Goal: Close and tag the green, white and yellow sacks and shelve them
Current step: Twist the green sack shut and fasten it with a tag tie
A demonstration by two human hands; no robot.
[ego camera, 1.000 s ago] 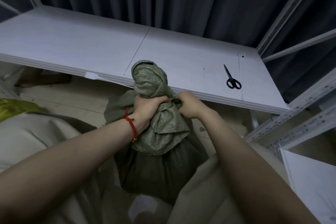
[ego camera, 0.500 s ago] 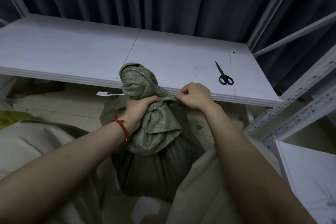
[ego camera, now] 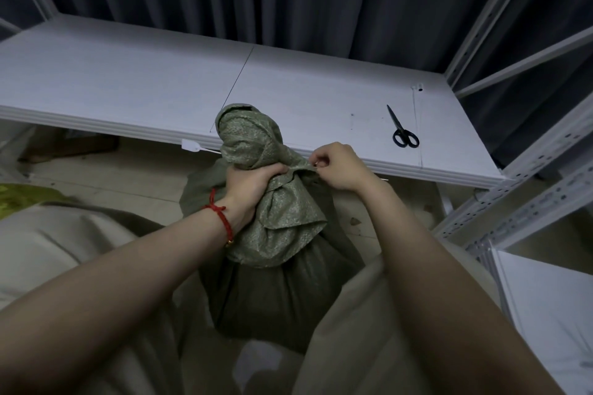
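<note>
Drawn rightward, right hand (ego camera: 340,167) pinches the tagged tie (ego camera: 192,146) — left hand (ego camera: 253,183) grips green sack (ego camera: 282,212) at neck.

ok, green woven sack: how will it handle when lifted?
Probably floppy: the green woven sack crumples where the left hand grips its neck. Likely heavy: its body bulges full. Neck may loosen: the right hand only pinches the white plastic tag tie.

No writing, brand or number was legible anywhere in view. The white tag (ego camera: 191,146) jutting out beside the green sack (ego camera: 276,234) showed a blank face, and the scissors (ego camera: 402,131) lying on the shelf (ego camera: 128,83) bore no readable mark.
</note>
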